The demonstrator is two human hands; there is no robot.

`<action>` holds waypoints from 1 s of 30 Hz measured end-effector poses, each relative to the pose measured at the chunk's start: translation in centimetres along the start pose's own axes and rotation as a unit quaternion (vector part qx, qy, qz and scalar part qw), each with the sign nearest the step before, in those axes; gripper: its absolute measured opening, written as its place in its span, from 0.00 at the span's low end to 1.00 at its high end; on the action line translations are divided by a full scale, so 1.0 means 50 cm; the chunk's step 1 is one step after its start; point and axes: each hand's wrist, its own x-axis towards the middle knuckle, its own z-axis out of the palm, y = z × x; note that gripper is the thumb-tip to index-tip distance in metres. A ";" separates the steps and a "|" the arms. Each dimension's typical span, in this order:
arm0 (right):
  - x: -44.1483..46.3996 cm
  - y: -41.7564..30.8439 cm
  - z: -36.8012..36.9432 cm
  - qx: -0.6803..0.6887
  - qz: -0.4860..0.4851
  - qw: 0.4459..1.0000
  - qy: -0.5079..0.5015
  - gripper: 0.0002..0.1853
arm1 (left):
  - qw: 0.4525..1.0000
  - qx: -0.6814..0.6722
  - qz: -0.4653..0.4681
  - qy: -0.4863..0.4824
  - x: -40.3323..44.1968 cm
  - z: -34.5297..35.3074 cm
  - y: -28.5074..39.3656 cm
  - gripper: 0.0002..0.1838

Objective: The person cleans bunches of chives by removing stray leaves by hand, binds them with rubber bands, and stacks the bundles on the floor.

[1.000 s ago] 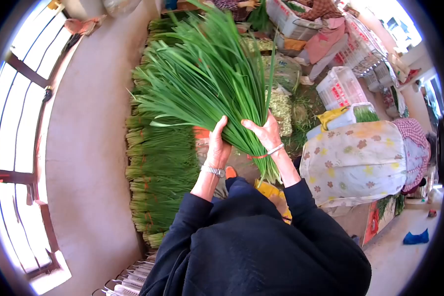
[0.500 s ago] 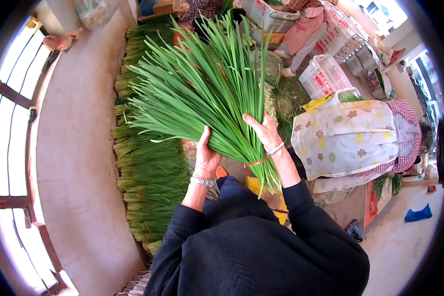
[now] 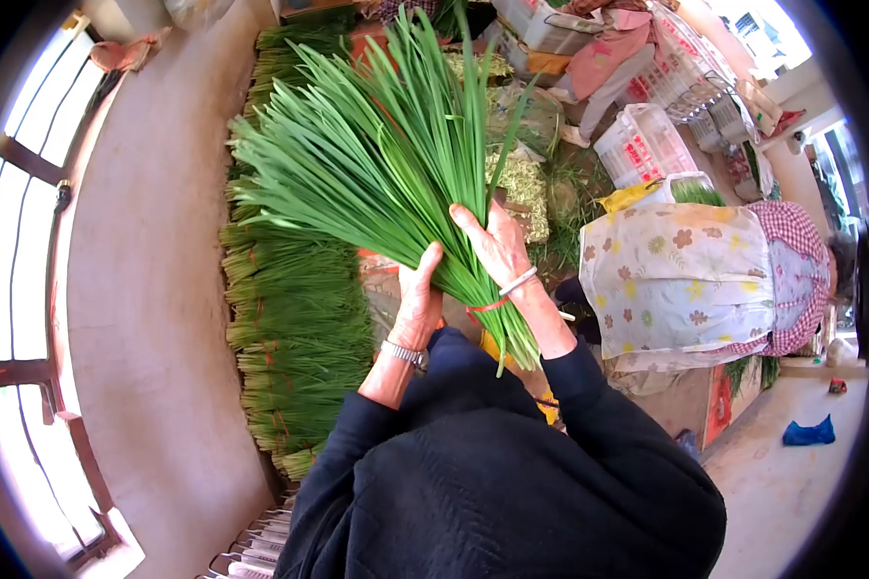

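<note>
A large bunch of long green leaves (image 3: 377, 164) fans out toward the upper left, its pale stem ends pointing down to the right. Around the stems runs a red band (image 3: 488, 305). My left hand (image 3: 420, 294), with a metal watch at the wrist, holds the bunch from the left side, thumb up along the leaves. On the right, my right hand (image 3: 495, 246), wearing a bangle, grips it just above the band, its thumb across the front. The fingers behind the leaves are mostly hidden.
Stacked green bundles (image 3: 299, 338) line the wall at left. A person in a flowered apron (image 3: 681, 275) bends over at right, near a white crate (image 3: 642, 145). Another person in pink (image 3: 608, 53) is farther back. A blue bag (image 3: 808, 431) lies at lower right.
Over the last half second, the bunch and my right hand have shifted slightly left and up. My left hand has moved right, closer to my right hand. Both keep hold of the bunch.
</note>
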 end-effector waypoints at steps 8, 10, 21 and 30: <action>0.046 -0.002 0.009 0.057 -0.003 0.996 -0.067 0.27 | 0.995 -0.042 -0.048 0.080 0.044 0.009 0.019 0.22; 0.047 -0.006 0.008 0.080 -0.010 0.995 -0.062 0.27 | 0.994 -0.041 -0.043 0.087 0.044 0.014 0.019 0.22; 0.074 -0.049 -0.048 -0.002 -0.063 0.992 0.106 0.28 | 0.987 -0.057 -0.020 0.146 0.075 0.022 0.023 0.20; -0.022 -0.064 0.064 -0.115 -0.236 0.965 -0.009 0.06 | 0.981 -0.097 0.004 0.169 0.073 -0.036 0.000 0.12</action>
